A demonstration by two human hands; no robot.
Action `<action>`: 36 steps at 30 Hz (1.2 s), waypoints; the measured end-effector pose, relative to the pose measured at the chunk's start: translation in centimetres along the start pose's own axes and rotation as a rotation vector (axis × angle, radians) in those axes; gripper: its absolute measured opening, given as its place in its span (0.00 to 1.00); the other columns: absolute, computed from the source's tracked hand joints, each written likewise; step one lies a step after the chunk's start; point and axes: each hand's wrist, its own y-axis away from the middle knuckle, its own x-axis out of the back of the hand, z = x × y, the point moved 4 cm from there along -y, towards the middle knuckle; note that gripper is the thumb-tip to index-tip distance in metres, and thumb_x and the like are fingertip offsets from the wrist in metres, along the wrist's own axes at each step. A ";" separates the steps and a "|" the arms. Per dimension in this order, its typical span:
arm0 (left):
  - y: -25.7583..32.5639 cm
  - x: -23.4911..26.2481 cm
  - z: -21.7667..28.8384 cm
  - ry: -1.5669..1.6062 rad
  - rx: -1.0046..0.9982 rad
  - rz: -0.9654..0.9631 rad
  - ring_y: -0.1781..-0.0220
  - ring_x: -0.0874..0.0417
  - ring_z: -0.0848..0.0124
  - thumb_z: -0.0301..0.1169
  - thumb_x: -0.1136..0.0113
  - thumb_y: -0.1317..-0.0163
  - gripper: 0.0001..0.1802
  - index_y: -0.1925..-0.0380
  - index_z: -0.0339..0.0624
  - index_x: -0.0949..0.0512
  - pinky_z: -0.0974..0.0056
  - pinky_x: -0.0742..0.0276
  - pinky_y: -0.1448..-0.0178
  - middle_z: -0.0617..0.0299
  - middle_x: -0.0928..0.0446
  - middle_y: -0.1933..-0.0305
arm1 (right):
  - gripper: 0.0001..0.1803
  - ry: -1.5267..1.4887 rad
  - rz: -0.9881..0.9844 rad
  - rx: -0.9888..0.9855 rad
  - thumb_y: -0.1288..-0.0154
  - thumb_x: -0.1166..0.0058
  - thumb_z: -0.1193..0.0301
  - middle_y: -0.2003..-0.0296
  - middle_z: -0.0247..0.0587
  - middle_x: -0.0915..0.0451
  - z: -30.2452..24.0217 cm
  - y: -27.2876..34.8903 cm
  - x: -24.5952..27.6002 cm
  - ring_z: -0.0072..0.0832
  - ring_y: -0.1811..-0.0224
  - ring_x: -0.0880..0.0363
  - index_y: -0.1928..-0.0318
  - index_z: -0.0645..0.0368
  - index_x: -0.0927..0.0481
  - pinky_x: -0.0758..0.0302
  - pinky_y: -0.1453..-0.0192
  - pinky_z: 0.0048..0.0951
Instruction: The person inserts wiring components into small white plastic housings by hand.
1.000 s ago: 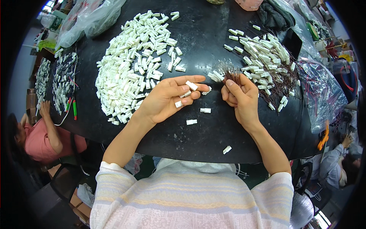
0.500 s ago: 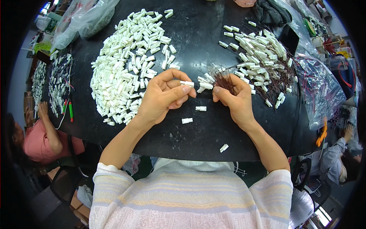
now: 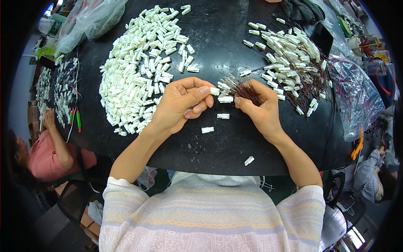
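Note:
Between thumb and forefinger, my left hand (image 3: 184,101) pinches a small white connector housing (image 3: 214,91). My right hand (image 3: 261,107) is closed round a bunch of thin dark brown wires (image 3: 247,91), whose bare-looking tips fan out toward the left hand. Just past the right thumb, a white housing (image 3: 225,99) sits at the wires' end; whether it is fitted on a wire I cannot tell. Below the hands, two loose housings (image 3: 223,116) (image 3: 208,130) lie on the black table (image 3: 193,155), and another housing (image 3: 249,161) is close to its front edge.
A large heap of white housings (image 3: 130,80) spreads at the left. To the right lies a pile of brown wires with white housings (image 3: 294,63). Clear plastic bags (image 3: 357,92) and orange-handled scissors (image 3: 357,145) are on the far right. People (image 3: 48,155) (image 3: 371,176) sit at both sides.
My left hand has turned the pinched housing so it looks shorter and nearer the wire tips. The cluster of housings at the wire ends has thinned to one. The view has shifted slightly.

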 end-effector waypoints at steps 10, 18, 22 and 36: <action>0.1 -0.4 -1.0 -0.195 -0.013 0.042 0.85 0.36 0.84 0.25 0.45 0.43 0.07 0.67 0.31 0.26 0.80 0.47 0.85 0.59 0.25 0.78 | 0.05 0.078 -0.005 0.046 0.51 0.48 0.77 0.83 0.28 0.33 -0.7 0.3 -0.2 0.12 0.79 0.39 0.77 0.66 0.29 0.42 0.77 0.18; -0.1 -0.4 -0.8 -0.138 -0.023 0.000 0.83 0.35 0.84 0.27 0.46 0.41 0.08 0.65 0.31 0.27 0.80 0.44 0.83 0.59 0.25 0.76 | 0.05 0.123 -0.041 0.039 0.50 0.46 0.76 0.80 0.29 0.30 -0.5 0.0 -0.3 0.12 0.77 0.36 0.74 0.66 0.26 0.40 0.75 0.18; -0.6 1.0 -0.5 0.493 0.178 -0.043 0.62 0.29 0.71 0.29 0.56 0.37 0.18 0.52 0.23 0.38 0.73 0.29 0.65 0.43 0.31 0.57 | 0.07 -0.230 0.064 -0.104 0.42 0.51 0.75 0.78 0.32 0.29 -0.1 -0.3 0.4 0.10 0.83 0.42 0.67 0.68 0.27 0.46 0.81 0.15; 0.2 0.0 1.0 0.188 0.058 -0.067 0.61 0.24 0.66 0.23 0.54 0.40 0.20 0.50 0.21 0.38 0.70 0.26 0.56 0.47 0.27 0.61 | 0.05 -0.210 0.066 -0.093 0.40 0.51 0.75 0.79 0.30 0.28 0.0 -0.2 0.4 0.11 0.81 0.38 0.69 0.64 0.27 0.44 0.77 0.14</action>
